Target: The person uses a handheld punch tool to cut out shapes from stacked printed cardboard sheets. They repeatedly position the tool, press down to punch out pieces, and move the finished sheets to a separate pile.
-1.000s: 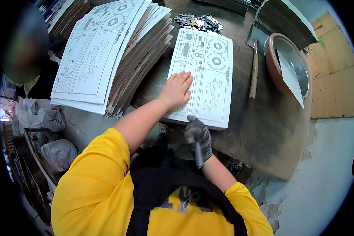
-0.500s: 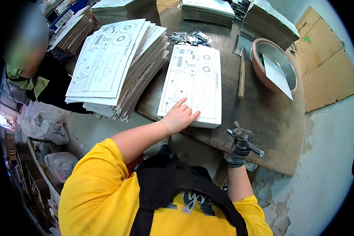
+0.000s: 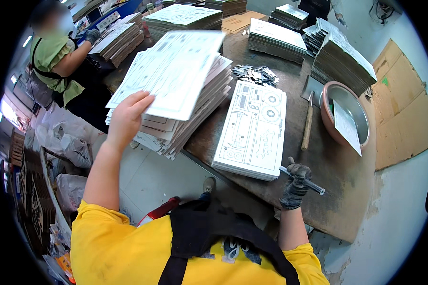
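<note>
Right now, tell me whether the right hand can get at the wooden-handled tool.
Probably yes: nothing shows between the right hand and the wooden-handled tool, but the held metal rod may hinder gripping.

A workshop, by the look of it: stacks of line-printed boards [image 3: 249, 133] crowd a scuffed dark counter [image 3: 328, 204], with a heap of small wrench-shaped pieces [image 3: 256, 74] and a wood-handled scraper [image 3: 307, 123]. A gloved co-worker [image 3: 50, 54] stands opposite; the wall's [image 3: 399, 190] paint is peeling.
</note>
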Motion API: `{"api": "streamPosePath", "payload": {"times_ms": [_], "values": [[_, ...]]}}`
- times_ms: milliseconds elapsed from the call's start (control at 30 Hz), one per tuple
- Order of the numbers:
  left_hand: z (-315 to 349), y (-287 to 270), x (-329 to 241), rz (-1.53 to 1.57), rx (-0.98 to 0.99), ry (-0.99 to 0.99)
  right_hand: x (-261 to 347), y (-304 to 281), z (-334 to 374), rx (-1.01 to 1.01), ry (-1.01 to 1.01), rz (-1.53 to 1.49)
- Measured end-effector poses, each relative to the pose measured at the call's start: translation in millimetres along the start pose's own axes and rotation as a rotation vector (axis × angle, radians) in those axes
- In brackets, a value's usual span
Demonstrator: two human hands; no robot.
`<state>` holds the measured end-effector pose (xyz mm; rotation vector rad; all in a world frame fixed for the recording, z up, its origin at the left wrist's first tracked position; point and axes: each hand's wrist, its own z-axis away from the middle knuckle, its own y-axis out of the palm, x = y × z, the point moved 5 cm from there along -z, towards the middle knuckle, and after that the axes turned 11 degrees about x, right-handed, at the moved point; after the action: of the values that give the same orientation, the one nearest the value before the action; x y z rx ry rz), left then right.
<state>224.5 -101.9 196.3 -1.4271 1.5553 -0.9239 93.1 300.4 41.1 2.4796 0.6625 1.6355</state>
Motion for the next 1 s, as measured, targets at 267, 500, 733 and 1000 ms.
{"api": "streamPosePath", "payload": {"times_ms": [267, 500, 733, 1000], "values": [[-1.9, 67.9, -56.5, 0.562, 0.155, 0.226, -64.8, 36.9, -53.8, 0.067, 0.078, -0.186], [-55.6, 249.3, -134.6, 0.417, 0.33, 0.27, -158.7, 55.7, -122.0, 0.033, 0.085, -0.157], [-58.6, 290.1, -130.2, 0.364, 0.409, 0.206, -194.0, 49.3, -125.8, 0.176, 0.101, -0.121], [-58.6, 288.6, -131.1, 0.333, 0.341, 0.189, -184.1, 56.7, -101.3, 0.223, 0.226, 0.055]]}}
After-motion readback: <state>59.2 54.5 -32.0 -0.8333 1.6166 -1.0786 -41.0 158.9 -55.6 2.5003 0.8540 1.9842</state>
